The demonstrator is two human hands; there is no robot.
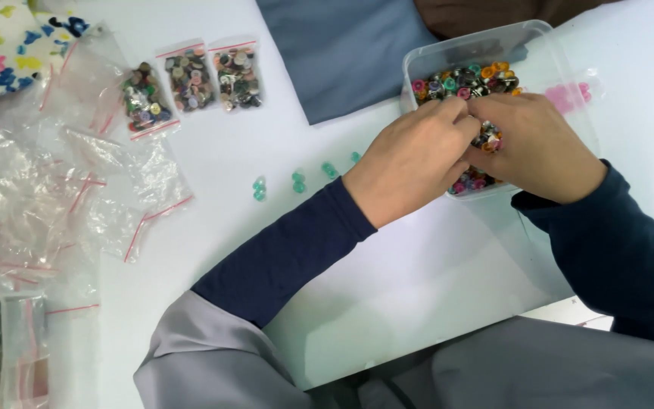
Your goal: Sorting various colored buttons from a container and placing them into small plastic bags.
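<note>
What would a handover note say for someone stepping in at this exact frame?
Left hand and right hand: both over the clear plastic container, fingers pinching among the mixed buttons in it.
Done: three small zip bags of buttons lie filled in a row on the white table. A few teal buttons sit loose in a line left of the container; a small group of pink buttons lies to its right.
Left: the container holds many unsorted buttons, and a heap of empty zip bags waits at the table's left.
</note>
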